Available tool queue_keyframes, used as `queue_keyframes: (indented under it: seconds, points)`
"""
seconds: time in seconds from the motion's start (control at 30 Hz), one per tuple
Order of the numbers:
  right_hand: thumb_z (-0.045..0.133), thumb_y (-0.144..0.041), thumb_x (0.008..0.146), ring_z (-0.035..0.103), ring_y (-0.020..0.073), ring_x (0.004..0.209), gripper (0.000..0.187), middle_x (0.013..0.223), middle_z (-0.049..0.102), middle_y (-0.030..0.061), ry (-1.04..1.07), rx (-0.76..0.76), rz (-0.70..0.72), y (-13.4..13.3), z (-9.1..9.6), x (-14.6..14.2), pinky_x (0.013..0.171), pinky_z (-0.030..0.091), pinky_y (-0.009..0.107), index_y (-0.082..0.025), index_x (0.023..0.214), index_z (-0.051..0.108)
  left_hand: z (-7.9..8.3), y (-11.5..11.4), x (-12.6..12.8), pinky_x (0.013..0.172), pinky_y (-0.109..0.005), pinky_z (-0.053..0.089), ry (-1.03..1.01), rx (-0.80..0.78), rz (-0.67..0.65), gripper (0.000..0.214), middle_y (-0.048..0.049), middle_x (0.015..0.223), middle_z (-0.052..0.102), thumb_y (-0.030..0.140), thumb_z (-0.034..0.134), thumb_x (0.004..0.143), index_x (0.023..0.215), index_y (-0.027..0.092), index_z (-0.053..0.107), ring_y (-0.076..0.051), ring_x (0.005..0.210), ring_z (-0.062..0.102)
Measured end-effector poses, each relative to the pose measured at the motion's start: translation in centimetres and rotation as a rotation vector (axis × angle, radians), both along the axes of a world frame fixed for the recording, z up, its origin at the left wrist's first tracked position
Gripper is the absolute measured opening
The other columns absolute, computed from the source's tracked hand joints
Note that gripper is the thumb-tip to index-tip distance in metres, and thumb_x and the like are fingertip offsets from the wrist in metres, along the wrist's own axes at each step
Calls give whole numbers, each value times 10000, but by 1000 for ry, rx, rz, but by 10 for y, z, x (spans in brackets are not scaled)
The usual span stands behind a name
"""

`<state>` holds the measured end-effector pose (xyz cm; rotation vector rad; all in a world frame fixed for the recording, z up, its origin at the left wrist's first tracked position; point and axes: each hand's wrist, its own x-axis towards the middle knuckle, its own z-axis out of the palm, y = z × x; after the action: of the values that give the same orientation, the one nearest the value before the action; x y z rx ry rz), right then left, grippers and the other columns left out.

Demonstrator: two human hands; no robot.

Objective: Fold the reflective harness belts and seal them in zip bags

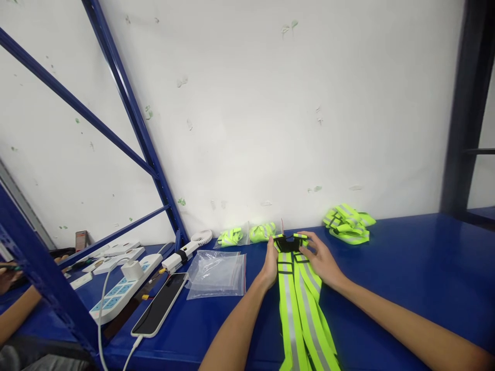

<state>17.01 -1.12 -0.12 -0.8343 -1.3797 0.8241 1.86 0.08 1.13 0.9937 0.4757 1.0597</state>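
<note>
Neon-yellow reflective straps trail from your grip toward the near edge of the blue table; your left hand and right hand hold opposite sides of their black far section.

The left hand and the right hand grip the black far end of a neon-yellow strap harness, its bands trailing nearward over the blue table. Far right lies a loose yellow bundle; to the left, clear bags and a phone.
</note>
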Motion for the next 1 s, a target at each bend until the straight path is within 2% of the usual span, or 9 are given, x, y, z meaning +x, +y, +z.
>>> queue_keyframes:
  seconds: [0.1,0.17,0.3,0.4,0.53,0.63,0.73,0.87,1.0]
  points:
    - [570,-322,780,647,234,840,274,1008,674,49,-30,-14,-53,-4,5,0,606,508,290,-233,1039,569,3,-1,-4,925,-415,455,62,-59,-45,664,-129,1068,703,662,491,796,1170,125,605,-311,1019,643]
    - [573,-319,768,637,216,752,213,951,682,31,-33,-53,-65,-6,8,-1,613,493,293,-226,957,603,4,-1,-5,879,-404,476,93,-91,-34,613,-130,1005,716,622,542,768,1104,116,628,-306,953,664]
    - [580,-378,773,641,244,800,187,830,693,26,119,-159,21,-6,9,-4,694,494,319,-207,819,641,3,2,-5,831,-388,494,71,-140,51,471,-100,911,718,483,623,690,994,124,645,-288,866,672]
    - [627,-334,732,659,261,828,241,847,707,26,319,-276,80,-3,8,-6,710,512,344,-223,945,646,0,6,-5,830,-367,490,17,-87,156,461,-66,899,707,330,713,615,1029,149,621,-266,857,666]
    - [597,-186,655,687,275,816,499,912,726,40,460,-384,144,-1,12,-4,717,536,397,-261,1147,576,-8,10,-5,863,-367,469,51,60,144,511,-94,961,696,254,774,599,1070,140,614,-269,915,653]
    - [554,-185,655,694,284,803,397,914,734,66,457,-420,257,-5,17,-4,710,538,414,-229,1047,603,-13,10,-1,887,-371,459,64,82,159,445,-89,994,685,221,738,620,1042,152,614,-260,944,640]
    - [515,-223,678,693,282,806,340,900,734,61,504,-442,281,-9,20,-8,720,537,413,-220,1007,600,-13,7,6,882,-379,468,-13,9,210,390,-58,958,672,187,637,623,1010,181,584,-242,921,635]
    - [488,-232,662,686,276,823,327,871,725,28,555,-411,173,-6,15,-13,721,537,392,-235,981,563,-5,2,13,893,-377,470,-112,-26,200,293,-48,931,656,228,543,648,939,191,560,-237,932,624]
    - [522,-200,671,671,247,861,379,910,704,-7,409,-343,108,1,5,-9,729,530,350,-277,1041,502,-2,2,12,895,-374,470,-94,-18,225,329,-38,996,671,293,545,700,1020,219,542,-240,955,629]
